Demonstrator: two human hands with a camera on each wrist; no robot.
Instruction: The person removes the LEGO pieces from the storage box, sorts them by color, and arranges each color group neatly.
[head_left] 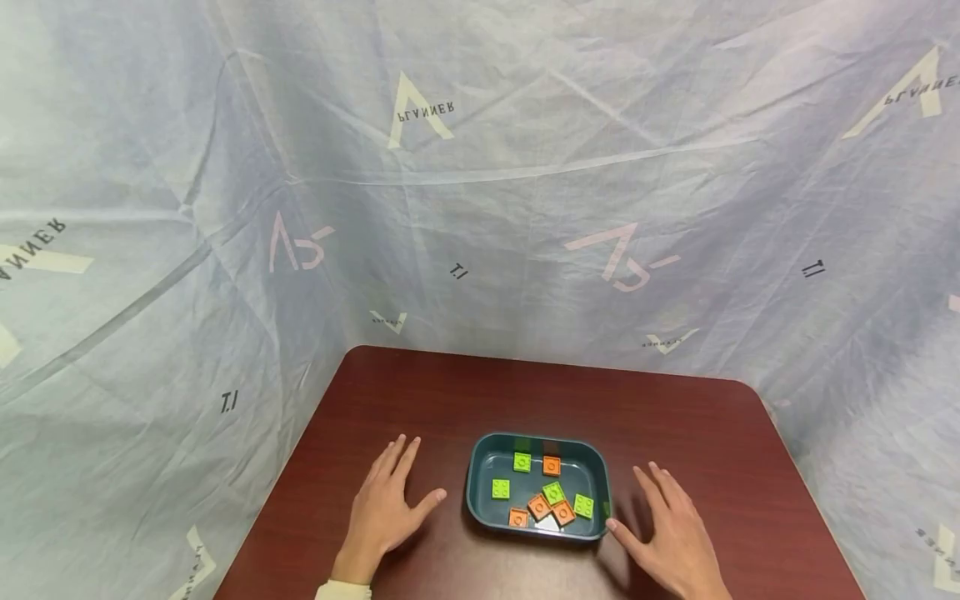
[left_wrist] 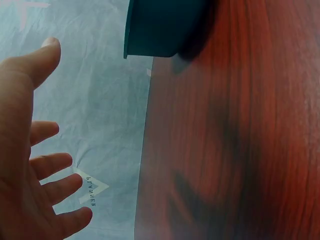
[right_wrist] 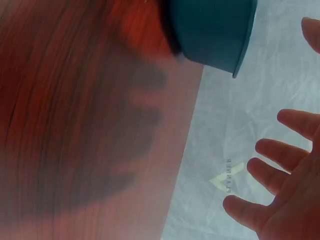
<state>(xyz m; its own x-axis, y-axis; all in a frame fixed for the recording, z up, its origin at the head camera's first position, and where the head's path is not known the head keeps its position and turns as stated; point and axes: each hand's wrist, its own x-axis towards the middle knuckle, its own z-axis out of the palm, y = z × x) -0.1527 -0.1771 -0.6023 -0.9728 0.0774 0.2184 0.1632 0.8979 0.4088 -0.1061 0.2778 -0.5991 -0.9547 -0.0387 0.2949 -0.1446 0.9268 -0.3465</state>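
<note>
A dark teal tray [head_left: 480,523] with rounded corners sits on the table, holding several small square toy bricks. Some are lime green, like the green brick [head_left: 501,489] at its left; others are orange, like the orange brick [head_left: 551,466] toward the back. To the left of the tray, my left hand [head_left: 384,508] hovers with fingers spread, holding nothing. My right hand [head_left: 675,533] is at the tray's right side, fingers extended and grasping nothing; its thumb tip appears close to the tray's corner. Both wrist views show the tray's outer wall [left_wrist: 160,30] apart from the fingers.
The dark red wood-grain table [head_left: 420,392] has rounded far corners. Pale printed fabric [head_left: 495,250] hangs behind it and along both sides, near the table's edges.
</note>
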